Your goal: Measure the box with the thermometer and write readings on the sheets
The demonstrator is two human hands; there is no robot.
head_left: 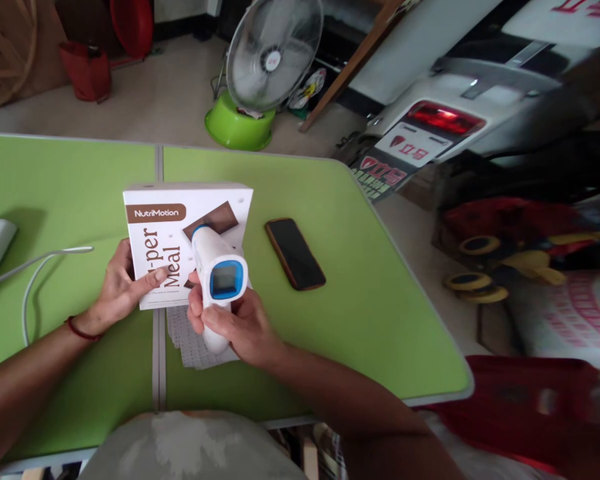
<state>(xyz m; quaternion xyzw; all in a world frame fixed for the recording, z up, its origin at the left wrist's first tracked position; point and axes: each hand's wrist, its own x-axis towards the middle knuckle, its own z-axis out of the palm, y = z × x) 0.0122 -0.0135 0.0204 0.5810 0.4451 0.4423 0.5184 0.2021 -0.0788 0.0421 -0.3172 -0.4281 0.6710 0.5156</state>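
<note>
left hand (pixel 119 288) gripped a white NutriMotion box (pixel 150 239), "Meal" was totally readable too, right hand (pixel 247 327) clutched a thermometer gun (pixel 214 256), phone (pixel 295 254) lay off to the right

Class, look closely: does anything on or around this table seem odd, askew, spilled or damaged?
No spill or damage stands out. Mildly odd: the right hand holds what looks like a thermometer in front of a box, though such devices are usually aimed at people.

left hand (pixel 117 287): thumb (pixel 149 283) extended | right hand (pixel 250 327): fingers (pixel 195 308) curled | 2 forearms (pixel 35 365) angled inward
</note>
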